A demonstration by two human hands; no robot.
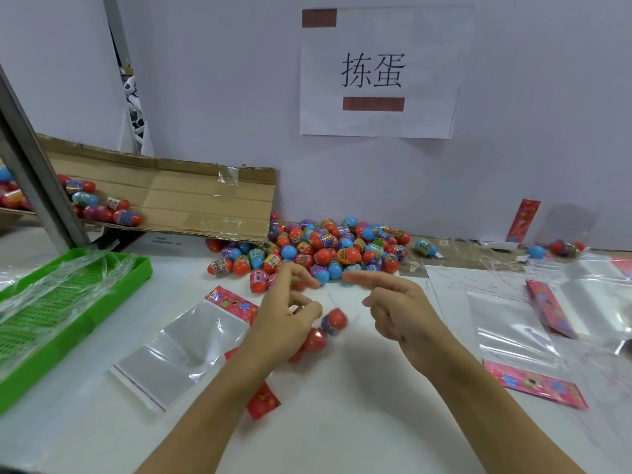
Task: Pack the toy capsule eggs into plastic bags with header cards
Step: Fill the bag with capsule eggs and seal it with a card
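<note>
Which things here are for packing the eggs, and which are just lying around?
For the job:
- pile of capsule eggs
- empty plastic bag with pink header card
- eggs under the left hand
- spare bags

Just lying about:
- green tray
- paper sign
- cardboard box

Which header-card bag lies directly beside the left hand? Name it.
The empty plastic bag with its pink header card pointing toward the egg pile; the other bags lie right of both hands.
</note>
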